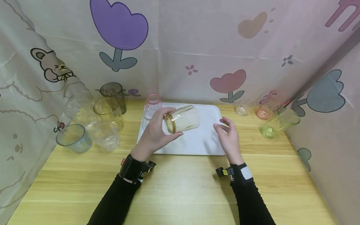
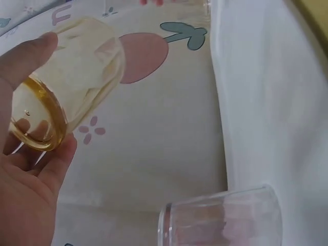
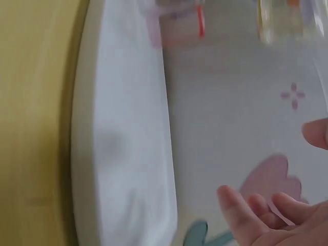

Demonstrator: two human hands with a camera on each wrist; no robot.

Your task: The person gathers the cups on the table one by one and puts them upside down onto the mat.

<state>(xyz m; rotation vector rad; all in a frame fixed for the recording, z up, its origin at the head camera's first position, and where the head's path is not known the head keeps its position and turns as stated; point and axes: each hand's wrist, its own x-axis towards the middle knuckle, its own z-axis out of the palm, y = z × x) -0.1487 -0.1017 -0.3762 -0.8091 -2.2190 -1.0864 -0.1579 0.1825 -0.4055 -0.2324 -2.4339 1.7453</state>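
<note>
Above the white tray (image 1: 194, 142), my left hand (image 1: 153, 132) grips a pale yellow glass (image 1: 187, 118) near its thick amber end. The glass is tilted almost onto its side, its other end pointing right. In the left wrist view, the thumb and fingers lie on opposite sides of the glass (image 2: 89, 66). My right hand (image 1: 229, 139) hovers over the tray's right edge, fingers loosely bent and apart from the glass. At the tray's back left stand a clear glass (image 1: 149, 114) and a pink glass (image 1: 153, 99), close together.
Several glasses crowd the table's left side, among them a blue one (image 1: 74, 140), a clear one (image 1: 107, 137) and a dark grey one (image 1: 113, 90). To the right stand a green glass (image 1: 271, 128), a pinkish one (image 1: 264, 112) and a small clear one (image 1: 242, 109). A printed curtain (image 1: 174, 78) hangs behind.
</note>
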